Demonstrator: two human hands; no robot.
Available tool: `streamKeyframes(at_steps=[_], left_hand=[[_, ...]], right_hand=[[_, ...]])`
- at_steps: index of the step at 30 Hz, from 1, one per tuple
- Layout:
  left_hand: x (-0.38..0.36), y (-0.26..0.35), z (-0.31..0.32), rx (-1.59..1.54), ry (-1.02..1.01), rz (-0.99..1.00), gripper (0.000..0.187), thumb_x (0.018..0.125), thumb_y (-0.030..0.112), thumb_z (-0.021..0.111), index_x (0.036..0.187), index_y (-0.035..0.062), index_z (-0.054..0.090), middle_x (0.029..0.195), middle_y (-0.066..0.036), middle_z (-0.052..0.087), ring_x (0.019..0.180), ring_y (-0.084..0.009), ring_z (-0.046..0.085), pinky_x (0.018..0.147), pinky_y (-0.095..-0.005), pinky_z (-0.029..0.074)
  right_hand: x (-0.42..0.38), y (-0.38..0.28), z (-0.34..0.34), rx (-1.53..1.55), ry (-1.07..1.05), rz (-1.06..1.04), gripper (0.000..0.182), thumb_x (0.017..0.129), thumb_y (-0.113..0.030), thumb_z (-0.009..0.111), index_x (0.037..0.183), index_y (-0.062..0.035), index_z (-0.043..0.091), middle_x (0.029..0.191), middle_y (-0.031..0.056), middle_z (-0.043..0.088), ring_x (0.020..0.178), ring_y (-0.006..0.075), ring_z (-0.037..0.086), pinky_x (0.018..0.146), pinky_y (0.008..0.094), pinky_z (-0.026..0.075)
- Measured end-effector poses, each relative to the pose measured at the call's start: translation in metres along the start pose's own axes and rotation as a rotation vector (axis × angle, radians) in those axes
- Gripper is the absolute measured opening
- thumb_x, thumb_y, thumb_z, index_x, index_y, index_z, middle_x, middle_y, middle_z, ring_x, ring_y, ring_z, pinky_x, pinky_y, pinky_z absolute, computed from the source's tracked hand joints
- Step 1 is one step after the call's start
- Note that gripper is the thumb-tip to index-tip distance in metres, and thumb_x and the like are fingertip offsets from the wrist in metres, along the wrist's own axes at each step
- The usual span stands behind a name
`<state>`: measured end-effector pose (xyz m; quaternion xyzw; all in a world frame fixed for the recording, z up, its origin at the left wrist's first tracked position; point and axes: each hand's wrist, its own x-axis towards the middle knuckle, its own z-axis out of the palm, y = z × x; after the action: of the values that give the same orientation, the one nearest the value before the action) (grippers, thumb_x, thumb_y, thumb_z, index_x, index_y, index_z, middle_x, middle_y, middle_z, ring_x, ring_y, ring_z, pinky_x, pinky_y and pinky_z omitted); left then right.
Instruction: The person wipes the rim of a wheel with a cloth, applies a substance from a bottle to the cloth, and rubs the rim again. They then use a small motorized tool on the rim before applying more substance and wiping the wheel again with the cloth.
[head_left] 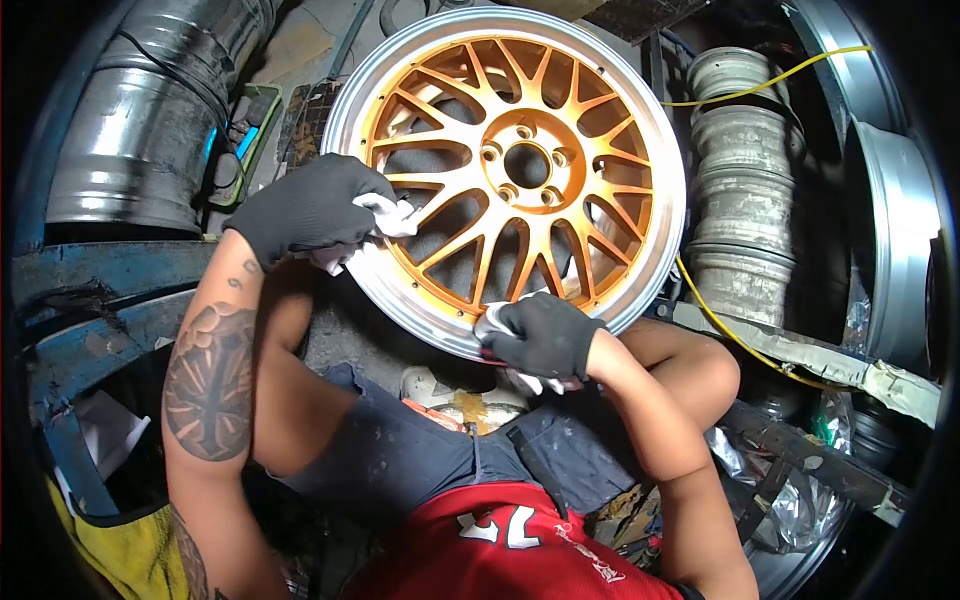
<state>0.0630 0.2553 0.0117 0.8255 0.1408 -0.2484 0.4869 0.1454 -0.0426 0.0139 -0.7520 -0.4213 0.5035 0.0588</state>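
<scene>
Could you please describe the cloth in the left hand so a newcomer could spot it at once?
Find the orange wheel with its polished rim. On its left edge rests the gloved left hand, clutching a white cloth. Unlike the right hand's cloth at the bottom edge, it reaches onto the spokes.

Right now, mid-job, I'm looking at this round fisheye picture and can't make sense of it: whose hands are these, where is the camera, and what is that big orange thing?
There is no machine here, just a person working with two gloved hands. The single picture comes from a camera on that person's head, looking forward and down, so the arms, dark shorts and red shirt at the bottom are their own.

The big round thing is a car wheel rim: orange mesh spokes, a polished silver lip, propped up in front of the knees.

The left hand, in a black glove, presses a white cloth against the rim's left edge. The right hand, also gloved, holds another white cloth on the lower lip.

Around it: a stack of bare metal rims on the right, a yellow cable, and a shiny metal barrel upper left.
</scene>
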Motion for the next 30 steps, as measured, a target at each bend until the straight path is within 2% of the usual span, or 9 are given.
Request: streamKeyframes(at_steps=[3, 7, 12, 15, 17, 21, 23, 25, 30], left_hand=[[0.013, -0.031, 0.009, 0.206, 0.159, 0.313, 0.026, 0.085, 0.018, 0.067, 0.102, -0.001, 0.072, 0.076, -0.013, 0.072, 0.061, -0.0177, 0.07, 0.061, -0.0317, 0.057], [0.009, -0.012, 0.004, 0.208, 0.018, 0.073, 0.028, 0.085, 0.025, 0.069, 0.101, 0.0024, 0.073, 0.082, -0.015, 0.073, 0.071, -0.0256, 0.07, 0.07, -0.0364, 0.055], [0.01, -0.022, 0.009, 0.27, 0.167, 0.296, 0.03, 0.083, 0.026, 0.071, 0.101, 0.0019, 0.074, 0.084, -0.015, 0.074, 0.07, -0.0248, 0.071, 0.068, -0.0342, 0.055], [0.003, -0.011, 0.007, 0.193, 0.099, 0.183, 0.027, 0.083, 0.024, 0.07, 0.099, 0.0026, 0.074, 0.086, -0.014, 0.074, 0.072, -0.0234, 0.072, 0.069, -0.0345, 0.056], [0.02, -0.034, 0.013, 0.359, 0.099, 0.476, 0.028, 0.084, 0.023, 0.068, 0.101, 0.0015, 0.074, 0.087, -0.013, 0.074, 0.071, -0.0206, 0.072, 0.069, -0.0342, 0.057], [0.005, -0.014, 0.003, 0.261, 0.069, 0.186, 0.027, 0.084, 0.018, 0.067, 0.104, -0.0006, 0.072, 0.083, -0.013, 0.073, 0.07, -0.0191, 0.072, 0.069, -0.0337, 0.058], [0.004, -0.009, 0.004, 0.21, 0.01, 0.1, 0.026, 0.084, 0.017, 0.066, 0.103, -0.0003, 0.072, 0.082, -0.013, 0.073, 0.069, -0.0194, 0.072, 0.069, -0.0338, 0.058], [0.012, -0.024, 0.008, 0.338, 0.06, 0.461, 0.027, 0.081, 0.015, 0.066, 0.103, 0.0004, 0.072, 0.081, -0.014, 0.073, 0.068, -0.02, 0.072, 0.068, -0.0338, 0.058], [0.003, -0.011, 0.005, 0.28, 0.128, 0.207, 0.03, 0.079, 0.013, 0.064, 0.105, 0.004, 0.073, 0.089, -0.015, 0.074, 0.069, -0.0245, 0.072, 0.072, -0.0357, 0.058]], right_hand=[[-0.019, 0.005, -0.002, -0.155, 0.017, 0.134, 0.04, 0.09, -0.04, 0.055, 0.089, -0.0035, 0.07, 0.083, 0.0232, 0.07, 0.081, 0.0405, 0.069, 0.079, 0.0484, 0.054], [0.006, 0.002, 0.011, -0.016, 0.11, -0.027, 0.038, 0.091, -0.037, 0.054, 0.083, -0.0033, 0.07, 0.066, 0.0218, 0.065, 0.07, 0.0404, 0.068, 0.072, 0.0495, 0.053], [-0.019, -0.002, 0.0, -0.108, 0.111, 0.062, 0.03, 0.09, -0.033, 0.054, 0.1, -0.0128, 0.073, 0.065, 0.0179, 0.067, 0.067, 0.0352, 0.07, 0.07, 0.0453, 0.056], [0.0, -0.012, 0.011, -0.175, 0.176, -0.086, 0.031, 0.089, -0.034, 0.055, 0.088, -0.0086, 0.072, 0.073, 0.0231, 0.066, 0.074, 0.0425, 0.067, 0.073, 0.0522, 0.052], [0.004, -0.005, 0.006, -0.155, 0.107, -0.053, 0.036, 0.088, -0.038, 0.058, 0.077, -0.0061, 0.071, 0.075, 0.0243, 0.067, 0.075, 0.0429, 0.067, 0.073, 0.0517, 0.052], [-0.016, 0.001, -0.012, -0.256, -0.095, 0.132, 0.037, 0.088, -0.04, 0.059, 0.082, -0.0058, 0.073, 0.077, 0.0221, 0.069, 0.077, 0.0407, 0.068, 0.074, 0.0493, 0.053], [-0.002, 0.001, 0.004, -0.353, 0.09, -0.071, 0.037, 0.087, -0.039, 0.06, 0.081, -0.0049, 0.072, 0.076, 0.0235, 0.067, 0.077, 0.0425, 0.067, 0.073, 0.0505, 0.052], [0.007, -0.003, 0.008, -0.279, 0.157, -0.082, 0.037, 0.087, -0.04, 0.06, 0.082, -0.0051, 0.072, 0.075, 0.0234, 0.067, 0.076, 0.0424, 0.067, 0.071, 0.0511, 0.052], [-0.018, -0.009, -0.005, -0.436, 0.022, 0.076, 0.038, 0.091, -0.041, 0.058, 0.079, -0.0086, 0.073, 0.074, 0.0182, 0.069, 0.074, 0.0378, 0.069, 0.07, 0.0496, 0.054]])
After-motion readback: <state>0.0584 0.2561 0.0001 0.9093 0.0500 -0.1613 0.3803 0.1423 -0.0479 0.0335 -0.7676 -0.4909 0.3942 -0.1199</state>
